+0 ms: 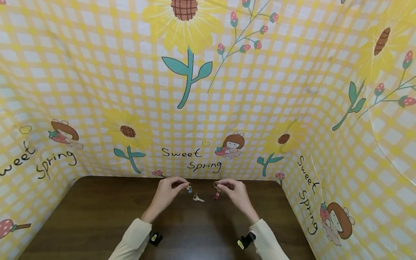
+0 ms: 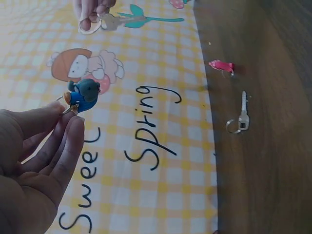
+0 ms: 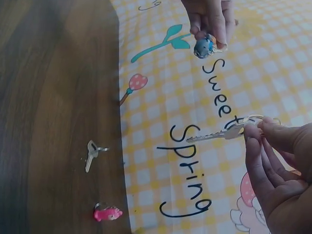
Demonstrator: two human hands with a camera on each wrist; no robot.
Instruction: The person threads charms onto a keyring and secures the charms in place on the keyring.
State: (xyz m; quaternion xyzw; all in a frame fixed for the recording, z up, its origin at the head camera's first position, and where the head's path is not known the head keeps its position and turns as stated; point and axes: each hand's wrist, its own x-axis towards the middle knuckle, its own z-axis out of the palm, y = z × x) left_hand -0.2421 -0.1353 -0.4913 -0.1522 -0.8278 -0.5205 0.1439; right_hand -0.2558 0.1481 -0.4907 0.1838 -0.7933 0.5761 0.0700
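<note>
My left hand [image 1: 168, 190] pinches a small blue-and-grey figurine charm [image 2: 84, 96] by its metal ring, between thumb and fingertips. Across from it, my right hand [image 1: 235, 192] pinches a metal key ring [image 3: 254, 118] with a silver key [image 3: 214, 134] hanging from it. Both hands are held up above the far part of the table, apart from each other. Below them on the tabletop lie a second key [image 3: 91, 155] with a small ring and a pink figurine charm [image 3: 107, 213]. In the head view that pink charm appears just beside the right fingertips.
The dark brown wooden table [image 1: 191, 231] ends at a yellow-and-white checked cloth [image 1: 182, 133] that rises behind it and along both sides. Black wrist cameras [image 1: 247, 241] sit by the pale sleeves [image 1: 269, 238].
</note>
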